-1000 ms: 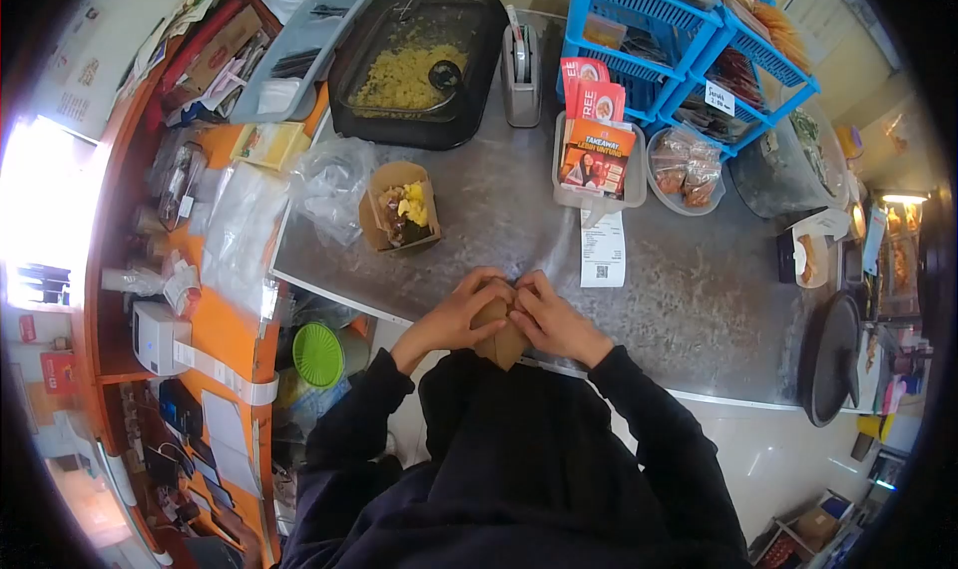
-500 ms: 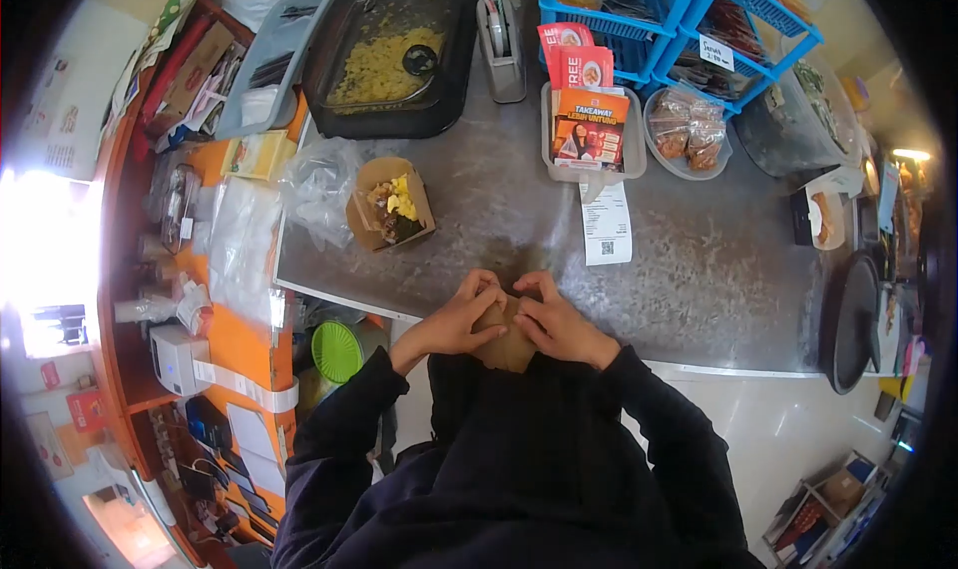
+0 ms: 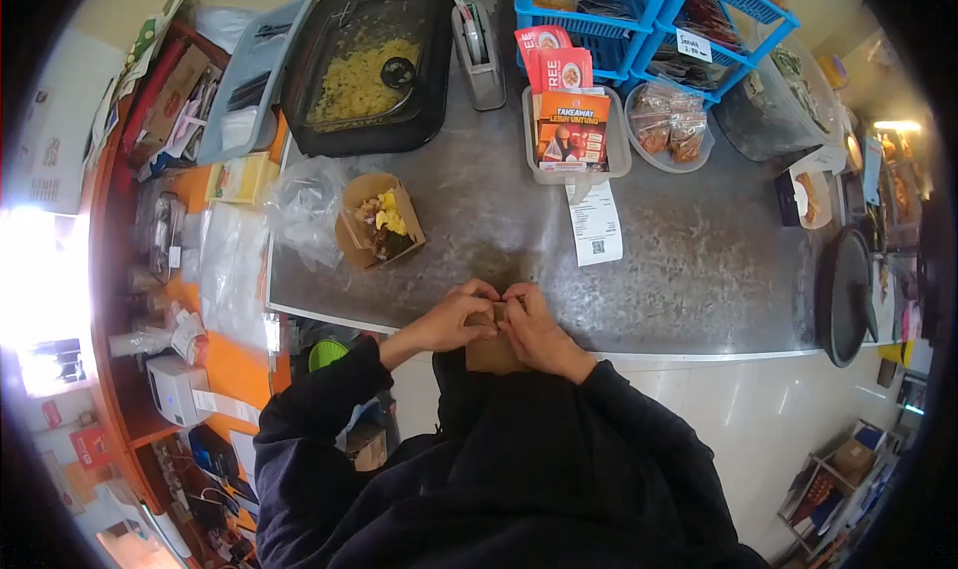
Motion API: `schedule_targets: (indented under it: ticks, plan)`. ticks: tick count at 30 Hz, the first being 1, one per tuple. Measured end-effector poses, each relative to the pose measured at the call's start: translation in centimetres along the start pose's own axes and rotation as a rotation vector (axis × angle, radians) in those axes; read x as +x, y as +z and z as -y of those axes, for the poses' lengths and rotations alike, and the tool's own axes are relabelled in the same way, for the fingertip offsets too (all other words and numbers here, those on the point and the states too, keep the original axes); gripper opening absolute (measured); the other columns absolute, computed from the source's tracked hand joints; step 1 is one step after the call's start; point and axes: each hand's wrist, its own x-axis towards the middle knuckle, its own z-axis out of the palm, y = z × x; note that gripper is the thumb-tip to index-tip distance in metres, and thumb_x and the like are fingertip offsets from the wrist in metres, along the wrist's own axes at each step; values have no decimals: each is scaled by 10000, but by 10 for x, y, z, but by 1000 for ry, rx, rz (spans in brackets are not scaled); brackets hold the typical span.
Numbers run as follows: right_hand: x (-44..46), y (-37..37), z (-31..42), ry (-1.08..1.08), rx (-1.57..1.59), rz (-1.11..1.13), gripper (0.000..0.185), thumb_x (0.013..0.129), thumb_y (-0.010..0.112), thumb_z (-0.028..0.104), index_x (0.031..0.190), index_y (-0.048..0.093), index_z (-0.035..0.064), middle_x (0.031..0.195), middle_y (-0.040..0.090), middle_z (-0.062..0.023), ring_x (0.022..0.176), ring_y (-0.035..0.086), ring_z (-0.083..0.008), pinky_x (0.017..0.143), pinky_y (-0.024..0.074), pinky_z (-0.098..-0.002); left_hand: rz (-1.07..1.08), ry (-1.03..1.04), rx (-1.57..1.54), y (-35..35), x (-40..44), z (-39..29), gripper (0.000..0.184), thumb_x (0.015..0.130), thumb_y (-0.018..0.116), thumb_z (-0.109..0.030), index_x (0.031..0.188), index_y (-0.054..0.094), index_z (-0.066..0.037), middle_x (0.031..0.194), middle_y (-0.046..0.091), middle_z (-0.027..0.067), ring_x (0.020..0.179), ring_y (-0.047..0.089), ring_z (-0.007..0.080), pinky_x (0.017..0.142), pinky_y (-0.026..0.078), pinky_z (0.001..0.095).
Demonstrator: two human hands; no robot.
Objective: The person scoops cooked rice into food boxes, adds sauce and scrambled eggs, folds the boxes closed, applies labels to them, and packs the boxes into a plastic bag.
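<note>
Open food box [image 3: 352,234] on desk [image 3: 689,294], beyond your left hand [image 3: 452,323]; paper slip [image 3: 597,222] beyond your right hand [image 3: 540,333]. Hands close together, fingers bent, pinching brown card [image 3: 491,355] by desk's near edge.

Ahead-left of the hands [image 3: 542,334], a food box [image 3: 353,238] sits on the bench [image 3: 699,280] (plastic bag [image 3: 304,210] farther left); ahead-right, a receipt [image 3: 597,222].

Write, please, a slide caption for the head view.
Left hand and right hand grip brown card at the edge of the counter, near an open box of food.
</note>
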Motion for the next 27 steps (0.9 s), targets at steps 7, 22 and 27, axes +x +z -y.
schedule_targets:
  ticks: [7,22,27]
  plan:
    - [2,6,-3,14,-24,-15,260,857,589,13,1047,469,-116,1179,412,-262,1103,454,-406,945,440,-399,-103,-29,-67,11,0,3,142,782,761,-120,799,645,-40,1282,495,117,1229,433,297,1029,353,410]
    - [4,10,-5,2,-53,-30,301,840,609,8,1074,463,-113,1167,414,-259,1089,459,-402,940,440,-403,-157,-16,-161,16,2,8,136,773,762,-97,822,651,-35,1285,503,123,1197,478,280,1005,388,398]
    - [5,11,-3,31,-26,-17,329,835,611,9,1094,453,-120,1171,414,-264,1093,454,-410,941,438,-404,-124,-51,-190,15,2,10,139,772,770,-94,823,655,-33,1290,497,120,1205,468,268,1006,388,390]
